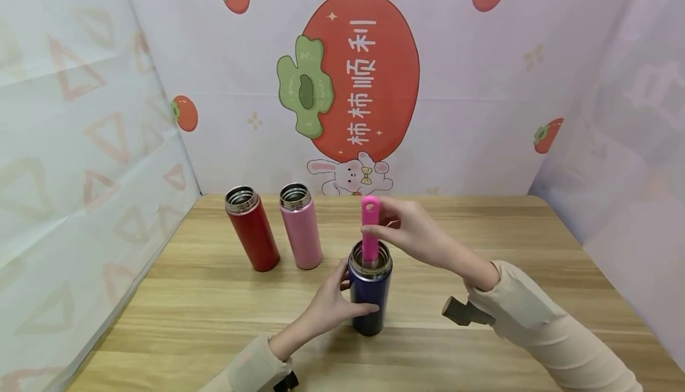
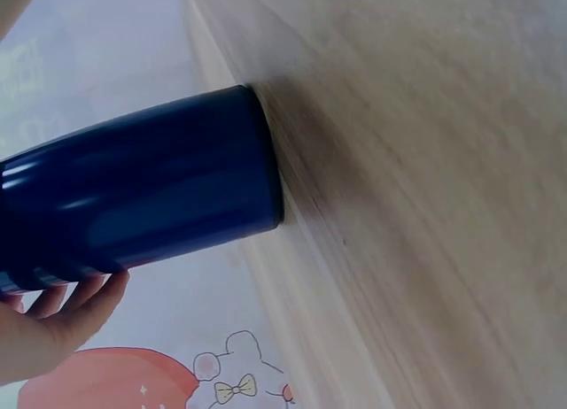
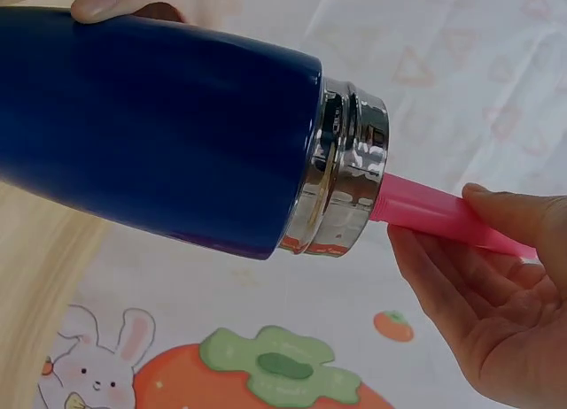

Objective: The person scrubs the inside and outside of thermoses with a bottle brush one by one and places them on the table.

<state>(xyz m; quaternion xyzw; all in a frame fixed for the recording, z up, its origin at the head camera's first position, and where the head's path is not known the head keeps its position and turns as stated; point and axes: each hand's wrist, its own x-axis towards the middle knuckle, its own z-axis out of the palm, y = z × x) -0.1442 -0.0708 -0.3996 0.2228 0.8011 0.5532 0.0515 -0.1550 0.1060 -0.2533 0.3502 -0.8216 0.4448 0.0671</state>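
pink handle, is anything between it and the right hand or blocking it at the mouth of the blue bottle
Nothing visible. The right hand grips the pink handle directly, and it passes freely into the open mouth of the blue bottle, which the left hand holds.

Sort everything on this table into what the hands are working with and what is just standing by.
In use:
- blue flask, upright, gripped by the left hand
- pink brush handle sticking out of its mouth, held by the right hand

Standing by:
- red flask, open, upright
- pink flask, open, beside it
- wooden table
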